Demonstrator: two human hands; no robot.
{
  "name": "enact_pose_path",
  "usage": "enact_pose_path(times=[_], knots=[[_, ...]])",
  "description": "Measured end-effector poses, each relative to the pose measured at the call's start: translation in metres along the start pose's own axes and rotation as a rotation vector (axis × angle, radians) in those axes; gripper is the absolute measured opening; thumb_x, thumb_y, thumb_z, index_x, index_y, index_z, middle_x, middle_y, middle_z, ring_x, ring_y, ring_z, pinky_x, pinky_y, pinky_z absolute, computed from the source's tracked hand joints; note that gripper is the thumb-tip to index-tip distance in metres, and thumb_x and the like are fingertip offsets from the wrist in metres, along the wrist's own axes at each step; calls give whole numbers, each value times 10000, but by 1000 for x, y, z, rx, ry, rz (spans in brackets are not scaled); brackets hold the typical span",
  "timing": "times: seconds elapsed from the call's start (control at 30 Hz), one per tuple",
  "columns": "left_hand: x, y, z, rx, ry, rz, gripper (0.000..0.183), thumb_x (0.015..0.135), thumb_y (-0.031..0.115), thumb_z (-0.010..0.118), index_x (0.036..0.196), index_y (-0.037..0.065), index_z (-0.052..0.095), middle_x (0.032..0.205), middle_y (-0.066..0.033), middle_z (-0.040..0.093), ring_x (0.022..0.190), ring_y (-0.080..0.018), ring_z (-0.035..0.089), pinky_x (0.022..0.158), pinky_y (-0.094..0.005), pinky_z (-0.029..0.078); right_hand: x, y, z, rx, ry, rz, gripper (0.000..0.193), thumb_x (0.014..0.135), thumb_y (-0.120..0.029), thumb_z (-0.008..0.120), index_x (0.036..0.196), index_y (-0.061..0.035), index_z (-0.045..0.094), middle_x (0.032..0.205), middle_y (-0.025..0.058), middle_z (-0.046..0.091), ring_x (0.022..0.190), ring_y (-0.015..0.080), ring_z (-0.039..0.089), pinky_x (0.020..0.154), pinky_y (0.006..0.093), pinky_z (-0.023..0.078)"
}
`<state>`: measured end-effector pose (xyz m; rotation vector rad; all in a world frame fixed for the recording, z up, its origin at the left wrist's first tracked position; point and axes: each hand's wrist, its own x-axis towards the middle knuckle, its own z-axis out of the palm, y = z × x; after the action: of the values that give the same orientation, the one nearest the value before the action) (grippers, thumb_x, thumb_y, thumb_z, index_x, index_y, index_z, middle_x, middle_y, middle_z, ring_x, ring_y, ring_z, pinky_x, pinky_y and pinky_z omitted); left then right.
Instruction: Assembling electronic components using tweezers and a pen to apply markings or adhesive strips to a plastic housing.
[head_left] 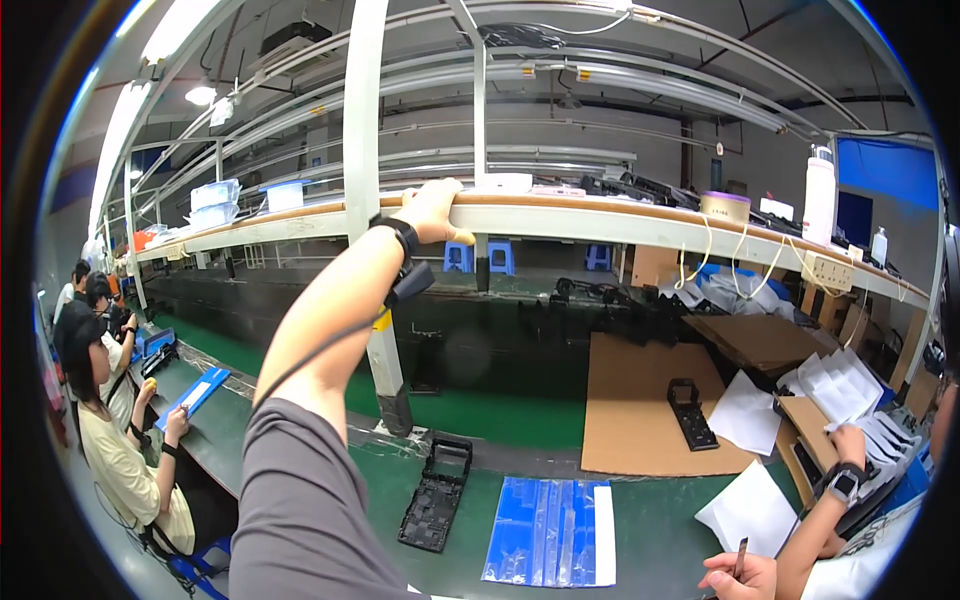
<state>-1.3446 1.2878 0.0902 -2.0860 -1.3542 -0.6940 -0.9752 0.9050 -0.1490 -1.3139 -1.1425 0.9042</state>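
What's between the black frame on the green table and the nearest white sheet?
In the head view, blue plastic sheeting lies between the black frame and the white sheet.

Legible text: none can be read with certainty; the marks are small or blurred.
Tape roll (725, 207): a short row of dark characters on its side, too small to read surely; the roll stands on the shelf (620, 217), near the front edge, toward the right end.
White bottle (820, 200): faint marks on its body, illegible; it stands right of the roll, nearer the shelf's right end.
Smartwatch (844, 486): screen too small to read; strapped to a co-worker's wrist (851, 467), over the right part of the worktop (650, 500).
Yellow patch (383, 321): on the white post (386, 365), below the shelf's front edge; lettering cannot be told.
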Motion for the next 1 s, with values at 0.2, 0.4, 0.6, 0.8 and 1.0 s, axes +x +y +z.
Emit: enact_pose_path(times=[0.2,0.4,0.6,0.8,1.0], knots=[[3,10,18,36,158,-31,728,516,397,735,1096,60,452,1058,-114,487,1036,-265,424,902,-407,271,-2,19,9,62,-21,176,133,774,-14,532,902,7,563,664,16,554,468,18,382,415,140,268],[7,4,32,113,218,-87,625,509,142,706,1070,106,433,1017,-87,467,1027,-251,417,880,-403,287,33,19,39,-29,-149,190,132,775,-72,559,896,-19,567,655,-1,555,467,11,379,412,139,274],[1,-10,24,-7,266,51,732,508,227,745,1146,134,399,1075,-100,454,1052,-275,397,895,-415,288,47,0,62,-16,-234,73,149,768,-44,550,906,9,571,666,4,554,528,24,435,470,147,303],[-21,-12,1,-223,232,349,450,630,66,669,1056,115,531,1057,-95,514,1023,-269,459,899,-344,353,25,9,29,-26,-212,76,135,767,-42,542,890,7,571,667,9,558,500,21,413,443,142,296],[-15,-9,-13,-169,-68,141,898,582,227,748,1297,103,220,1309,-157,281,1216,-281,265,1002,-341,224,15,14,26,68,-111,97,119,768,-37,534,871,8,572,641,13,556,450,17,378,404,143,277]])
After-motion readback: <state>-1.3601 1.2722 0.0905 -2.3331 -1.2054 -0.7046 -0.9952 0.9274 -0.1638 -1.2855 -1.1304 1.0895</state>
